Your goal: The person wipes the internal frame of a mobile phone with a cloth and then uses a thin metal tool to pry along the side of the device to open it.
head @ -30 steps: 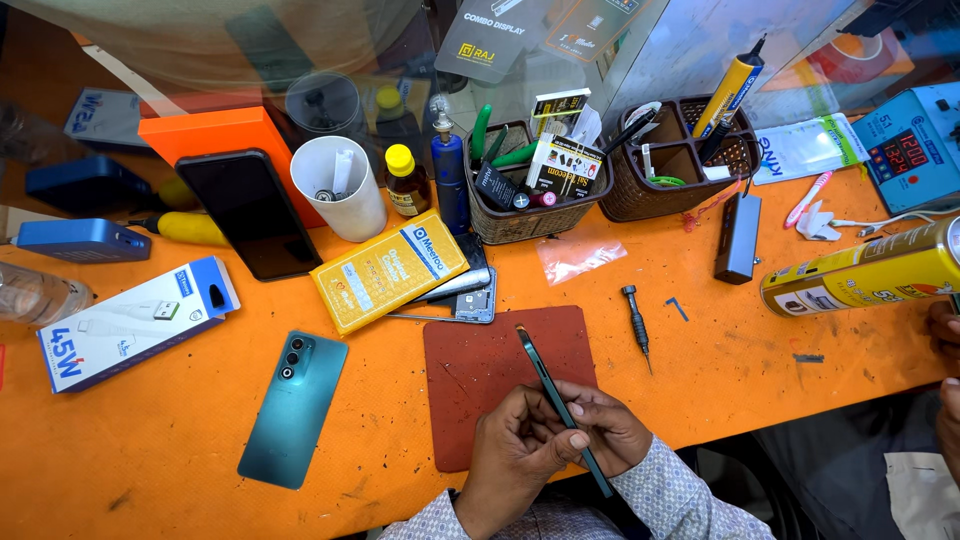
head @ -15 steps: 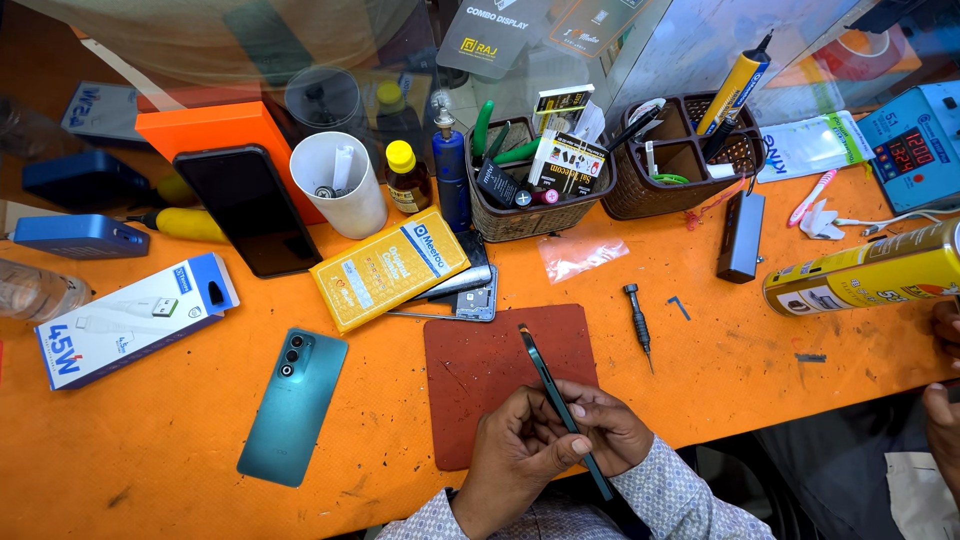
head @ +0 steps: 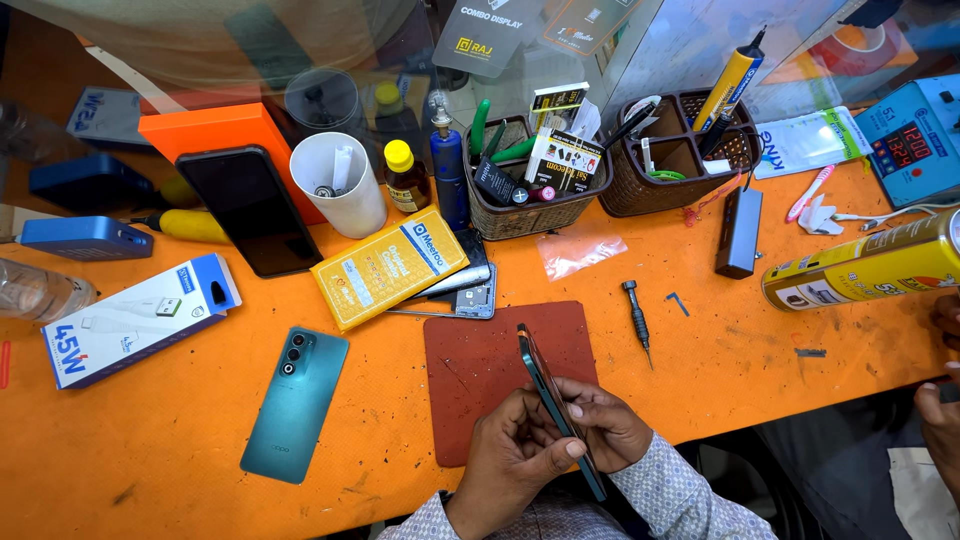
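Over an orange bench (head: 800, 400), both hands' fingers (head: 560, 452) clasp a slim teal phone (head: 545, 385) edge-on.

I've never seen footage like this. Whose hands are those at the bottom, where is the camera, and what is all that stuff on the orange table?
The camera sits on a person's head and looks down at their own hands. The left hand and right hand together hold a slim phone edge-up over a reddish work mat on the orange table. Nearby lie a teal phone face down, a small screwdriver, a yellow box, a white cup and baskets of tools. At the right edge, a yellow spray can and another person's hand show.
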